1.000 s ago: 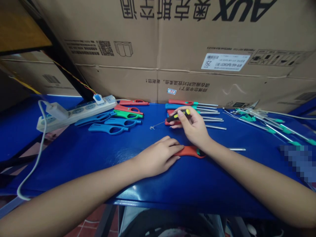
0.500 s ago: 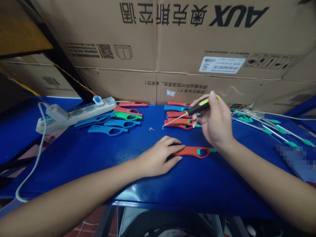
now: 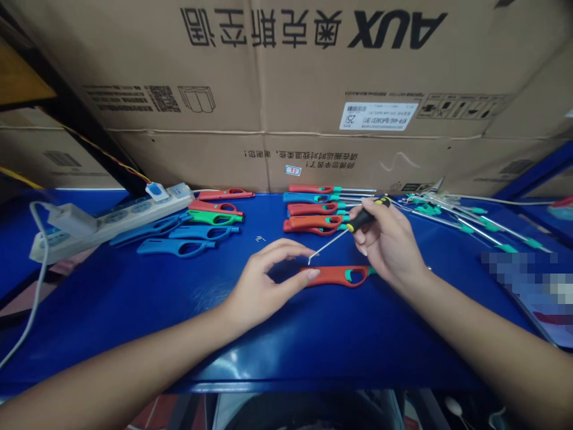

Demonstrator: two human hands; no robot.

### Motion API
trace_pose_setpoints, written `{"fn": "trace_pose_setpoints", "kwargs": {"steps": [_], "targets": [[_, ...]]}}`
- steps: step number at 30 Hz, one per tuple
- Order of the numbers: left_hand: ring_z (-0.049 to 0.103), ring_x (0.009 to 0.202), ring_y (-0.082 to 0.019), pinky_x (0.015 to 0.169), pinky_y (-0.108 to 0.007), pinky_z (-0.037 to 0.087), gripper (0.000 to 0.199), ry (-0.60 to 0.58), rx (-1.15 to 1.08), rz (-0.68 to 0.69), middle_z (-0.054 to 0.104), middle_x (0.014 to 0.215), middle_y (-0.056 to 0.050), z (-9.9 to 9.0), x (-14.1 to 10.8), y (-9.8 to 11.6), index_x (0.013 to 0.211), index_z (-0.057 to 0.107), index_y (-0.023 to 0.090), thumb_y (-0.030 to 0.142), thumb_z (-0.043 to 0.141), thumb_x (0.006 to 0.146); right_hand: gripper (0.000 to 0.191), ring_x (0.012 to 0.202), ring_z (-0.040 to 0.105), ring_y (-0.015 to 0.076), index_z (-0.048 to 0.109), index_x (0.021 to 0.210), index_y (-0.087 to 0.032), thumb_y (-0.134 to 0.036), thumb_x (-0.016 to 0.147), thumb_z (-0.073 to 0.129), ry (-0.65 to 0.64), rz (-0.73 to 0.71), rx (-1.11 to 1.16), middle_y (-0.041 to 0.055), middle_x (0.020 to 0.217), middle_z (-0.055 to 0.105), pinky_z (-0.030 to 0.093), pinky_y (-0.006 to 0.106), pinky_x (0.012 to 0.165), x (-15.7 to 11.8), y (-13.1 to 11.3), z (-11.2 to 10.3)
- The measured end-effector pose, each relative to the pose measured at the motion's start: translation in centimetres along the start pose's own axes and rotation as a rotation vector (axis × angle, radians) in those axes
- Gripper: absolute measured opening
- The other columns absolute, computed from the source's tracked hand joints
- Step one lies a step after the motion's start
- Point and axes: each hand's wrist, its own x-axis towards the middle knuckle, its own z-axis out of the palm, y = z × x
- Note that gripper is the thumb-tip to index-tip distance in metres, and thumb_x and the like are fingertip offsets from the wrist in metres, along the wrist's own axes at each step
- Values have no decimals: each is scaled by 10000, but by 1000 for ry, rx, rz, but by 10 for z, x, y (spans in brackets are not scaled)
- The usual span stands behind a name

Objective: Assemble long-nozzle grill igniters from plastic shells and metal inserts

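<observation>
My right hand (image 3: 394, 236) is wrapped round the black and yellow handle of a screwdriver (image 3: 330, 244). Its shaft slants down to the left, and a tiny screw (image 3: 309, 260) appears to sit at the tip. Below that tip, an orange-red gas lighter (image 3: 331, 276) with a green trigger lies on the blue table. My left hand (image 3: 264, 278) has thumb and fingers apart: the thumb rests on the lighter's left end, while the fingertips reach close to the screwdriver tip. My right hand partly hides the lighter's nozzle end. Several small screws (image 3: 260, 239) lie farther back.
Red, blue and orange lighters (image 3: 313, 209) are stacked at the back. Loose handle shells (image 3: 179, 246) lie left, beside a white power strip (image 3: 111, 218). Metal lighter rods (image 3: 474, 224) spread at the right. A cardboard box (image 3: 268, 77) stands behind the table (image 3: 268, 358).
The screwdriver has come from near the loose screws to just above the lighter. My left hand has loosened from the lighter, its fingers lifting toward the tip. The view has shifted right.
</observation>
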Motion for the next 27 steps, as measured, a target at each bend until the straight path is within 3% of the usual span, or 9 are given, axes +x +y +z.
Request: {"fn": "trace_pose_setpoints", "kwargs": {"steps": [10,27], "targets": [[690,913,-166,880,-297,559,31,60,58,64,728,963,-53,-2,0,5,871,780,200,190,751,867,271,385,497,65,575,773,-193,-384,758,767,-10,35,20,-34,691,644,387,182,285,-2,4,1],[721,958,-179,908,-309,579,76,33,80,74,772,1036,-50,-3,0,-1,864,814,218,160,796,818,289,352,527,90,504,848,-242,-382,769,744,-75,-115,-44,-70,668,635,400,199,273,-5,-1,0]]}}
